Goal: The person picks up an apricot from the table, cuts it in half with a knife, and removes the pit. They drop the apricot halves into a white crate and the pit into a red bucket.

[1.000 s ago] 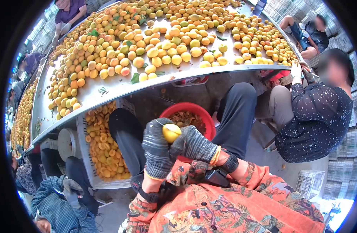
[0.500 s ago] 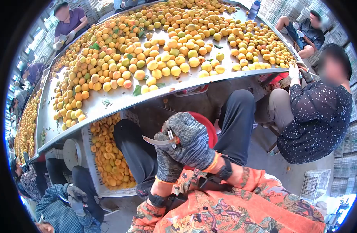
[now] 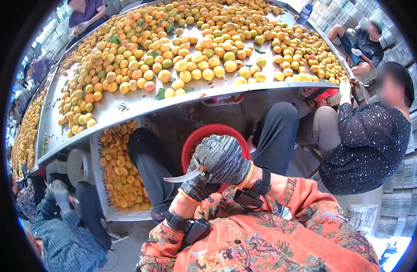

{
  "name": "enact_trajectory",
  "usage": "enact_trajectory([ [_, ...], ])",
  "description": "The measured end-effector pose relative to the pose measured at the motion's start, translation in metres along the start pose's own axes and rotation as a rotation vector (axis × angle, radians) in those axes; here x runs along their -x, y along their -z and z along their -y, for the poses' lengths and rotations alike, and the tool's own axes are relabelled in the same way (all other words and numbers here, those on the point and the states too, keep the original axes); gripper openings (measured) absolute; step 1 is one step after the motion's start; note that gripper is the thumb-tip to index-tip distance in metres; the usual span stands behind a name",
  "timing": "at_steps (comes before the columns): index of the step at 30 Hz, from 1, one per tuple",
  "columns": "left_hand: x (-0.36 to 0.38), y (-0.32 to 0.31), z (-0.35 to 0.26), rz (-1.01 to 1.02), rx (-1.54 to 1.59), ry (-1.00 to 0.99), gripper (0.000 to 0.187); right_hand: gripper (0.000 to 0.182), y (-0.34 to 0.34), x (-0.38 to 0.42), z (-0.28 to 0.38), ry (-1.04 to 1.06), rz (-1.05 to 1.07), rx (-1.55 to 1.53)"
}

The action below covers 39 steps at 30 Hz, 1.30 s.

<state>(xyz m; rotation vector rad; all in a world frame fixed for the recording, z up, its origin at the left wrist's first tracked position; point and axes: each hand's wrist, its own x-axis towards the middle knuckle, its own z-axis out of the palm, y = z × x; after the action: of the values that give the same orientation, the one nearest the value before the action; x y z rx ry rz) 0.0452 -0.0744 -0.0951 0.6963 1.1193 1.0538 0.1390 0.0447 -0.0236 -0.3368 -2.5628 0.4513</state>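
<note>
Both my hands wear grey knitted gloves and are pressed together in front of my lap, above a red basin (image 3: 189, 147). My right hand (image 3: 225, 159) is closed around a small knife with a curved metal blade (image 3: 181, 178), which points left. Beneath and beside it is my left hand (image 3: 195, 188), its fingers closed and largely covered by the right hand. Whatever lies between my palms is hidden. Ahead, many whole apricots (image 3: 213, 63) are spread over a metal table (image 3: 140, 106).
A white crate (image 3: 99, 192) of halved apricots (image 3: 122, 174) stands left of my knee. Beside it is a white bucket (image 3: 79, 165). A co-worker in a dotted top (image 3: 367, 145) sits at my right; another in a checked shirt (image 3: 68, 235) sits at lower left. Stacked crates line the right.
My joined hands have shifted slightly, and the knife blade has tilted so its tip sits lower. More of the red basin shows. The camera view has moved a little.
</note>
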Motion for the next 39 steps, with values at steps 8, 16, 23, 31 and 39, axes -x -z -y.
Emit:
enact_trajectory([
  [8, -0.038, 0.006, 0.037, 0.253, 1.235, -0.044, 0.044, 0.022, -0.017, -0.004, -0.003, -0.130, -0.098, -0.108],
  [16, 0.013, 0.023, 0.061, 0.520, 2.389, 0.364, 0.046, 0.020, -0.007, 0.005, 0.007, 0.010, 0.035, -0.128],
  [23, 0.005, 0.001, 0.014, 0.316, 1.276, 0.257, 0.042, 0.007, 0.010, -0.005, 0.009, 0.104, -0.181, -0.592],
  [31, 0.016, -0.001, -0.024, 0.175, 1.064, -0.045, 0.050, 0.034, 0.013, -0.045, -0.003, -0.385, -0.665, -1.493],
  [39, 0.021, 0.003, -0.046, -0.760, 1.080, -0.230, 0.030, 0.022, -0.031, -0.128, 0.049, -0.231, -0.439, -1.051],
])
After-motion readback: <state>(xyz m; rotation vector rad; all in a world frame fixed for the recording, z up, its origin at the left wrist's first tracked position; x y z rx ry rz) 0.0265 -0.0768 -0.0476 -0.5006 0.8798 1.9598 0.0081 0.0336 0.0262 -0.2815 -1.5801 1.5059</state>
